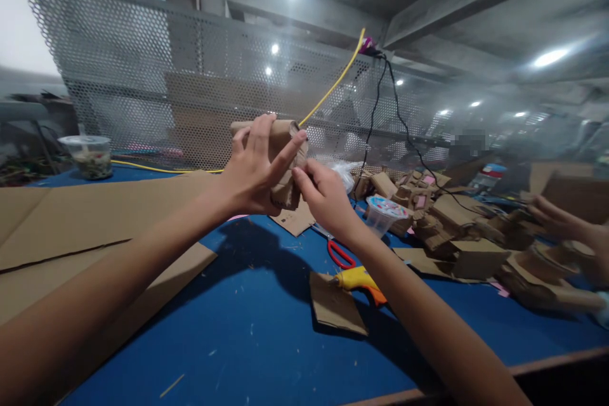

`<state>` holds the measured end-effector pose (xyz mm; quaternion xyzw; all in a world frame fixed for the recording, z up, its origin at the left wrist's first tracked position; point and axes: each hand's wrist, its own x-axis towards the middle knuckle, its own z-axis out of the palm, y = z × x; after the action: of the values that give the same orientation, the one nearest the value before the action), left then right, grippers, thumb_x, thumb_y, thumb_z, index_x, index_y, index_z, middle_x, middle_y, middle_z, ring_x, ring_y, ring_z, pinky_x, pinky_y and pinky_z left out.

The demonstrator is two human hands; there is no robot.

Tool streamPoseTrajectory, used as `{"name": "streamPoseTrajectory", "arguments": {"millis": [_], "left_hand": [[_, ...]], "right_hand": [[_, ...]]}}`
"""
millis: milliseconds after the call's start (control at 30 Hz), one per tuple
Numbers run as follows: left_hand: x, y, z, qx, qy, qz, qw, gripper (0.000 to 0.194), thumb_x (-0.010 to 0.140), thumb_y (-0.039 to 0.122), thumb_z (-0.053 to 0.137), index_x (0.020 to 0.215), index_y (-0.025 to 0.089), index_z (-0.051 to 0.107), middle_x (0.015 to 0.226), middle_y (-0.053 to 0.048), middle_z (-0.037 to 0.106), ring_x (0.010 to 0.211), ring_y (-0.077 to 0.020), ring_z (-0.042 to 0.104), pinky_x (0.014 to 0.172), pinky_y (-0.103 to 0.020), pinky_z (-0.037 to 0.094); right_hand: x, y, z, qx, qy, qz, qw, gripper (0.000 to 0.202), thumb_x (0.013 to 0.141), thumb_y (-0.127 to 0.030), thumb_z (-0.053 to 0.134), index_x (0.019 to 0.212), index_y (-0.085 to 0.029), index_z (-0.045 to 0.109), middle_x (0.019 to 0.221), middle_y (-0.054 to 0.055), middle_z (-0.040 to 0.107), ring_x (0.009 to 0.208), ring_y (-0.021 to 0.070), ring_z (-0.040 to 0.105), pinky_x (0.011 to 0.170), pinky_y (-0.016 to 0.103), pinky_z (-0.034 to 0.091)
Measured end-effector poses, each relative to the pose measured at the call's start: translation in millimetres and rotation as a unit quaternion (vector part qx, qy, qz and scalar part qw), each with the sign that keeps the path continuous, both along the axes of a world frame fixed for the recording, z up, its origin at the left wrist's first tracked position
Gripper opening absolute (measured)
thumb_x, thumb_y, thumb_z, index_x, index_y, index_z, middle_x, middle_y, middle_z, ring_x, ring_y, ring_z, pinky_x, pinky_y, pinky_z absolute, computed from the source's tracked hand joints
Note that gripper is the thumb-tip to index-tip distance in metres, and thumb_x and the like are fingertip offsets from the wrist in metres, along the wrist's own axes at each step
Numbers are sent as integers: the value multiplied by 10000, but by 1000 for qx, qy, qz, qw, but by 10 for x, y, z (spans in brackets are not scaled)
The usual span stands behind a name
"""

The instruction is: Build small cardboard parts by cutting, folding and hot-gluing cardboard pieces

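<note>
A small folded cardboard piece (280, 130) is held up above the blue table, tilted, with its torn edge facing right. Wrapped around its near side is my left hand (254, 168), thumb along the right edge. My right hand (326, 193) pinches that same edge lower down with thumb and fingertips. Below my right wrist, a yellow and orange glue gun (356, 279) rests with its nozzle on a flat cardboard square (335, 307). Red-handled scissors (340, 255) lie just behind it, partly hidden by my forearm.
Large cardboard sheets (109, 209) cover the left of the table (247, 330). Cut cardboard pieces (451, 216) are heaped at right, by a plastic cup (383, 212). Another person's hand (561, 219) is at far right. A lidded tub (90, 155) stands back left; black cables (399, 114) hang behind.
</note>
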<state>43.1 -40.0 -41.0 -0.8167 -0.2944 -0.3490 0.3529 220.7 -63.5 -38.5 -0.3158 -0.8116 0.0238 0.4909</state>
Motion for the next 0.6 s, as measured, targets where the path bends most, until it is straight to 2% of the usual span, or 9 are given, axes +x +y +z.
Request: {"name": "streamPoseTrajectory", "arguments": {"millis": [167, 300, 367, 467, 600], "left_hand": [[-47, 45, 8, 7, -21, 0, 1000, 1254, 537, 459, 775, 1542, 224, 64, 1581, -286, 69, 1403, -577, 160, 1044, -675, 155], [-65, 45, 24, 15, -21, 3, 1000, 1318, 500, 478, 808, 1543, 228, 42, 1567, -297, 91, 1398, -579, 171, 1044, -678, 167], [-66, 35, 32, 5, -23, 2, 1000, 1321, 502, 492, 816, 1545, 230, 49, 1573, -293, 89, 1402, -577, 163, 1051, -683, 152], [-60, 19, 41, -7, -31, -5, 999, 1290, 524, 514, 810, 1546, 238, 72, 1588, -277, 73, 1411, -575, 141, 1060, -688, 121], [-57, 5, 53, -4, -33, -5, 999, 1278, 533, 525, 804, 1545, 235, 79, 1589, -279, 62, 1418, -572, 124, 1064, -686, 108]], "right_hand": [[22, 79, -34, -100, 73, 99, 987, 243, 958, -301, 445, 726, -238, 412, 629, -46, 471, 583, 121, 464, 596, 273, 389], [45, 110, -4, -158, 100, 151, 971, 222, 950, -298, 459, 741, -227, 437, 652, -46, 495, 575, 102, 474, 583, 255, 407], [59, 97, 26, -170, 99, 151, 969, 218, 951, -287, 441, 742, -223, 448, 654, -41, 511, 575, 101, 485, 583, 256, 415], [68, 48, 68, -148, 85, 124, 977, 155, 915, -225, 476, 760, -211, 474, 650, -35, 529, 564, 107, 492, 569, 267, 409], [86, -37, 137, -134, 90, 125, 979, 71, 866, -146, 488, 836, -186, 539, 644, -43, 537, 540, 104, 493, 551, 266, 401]]}}
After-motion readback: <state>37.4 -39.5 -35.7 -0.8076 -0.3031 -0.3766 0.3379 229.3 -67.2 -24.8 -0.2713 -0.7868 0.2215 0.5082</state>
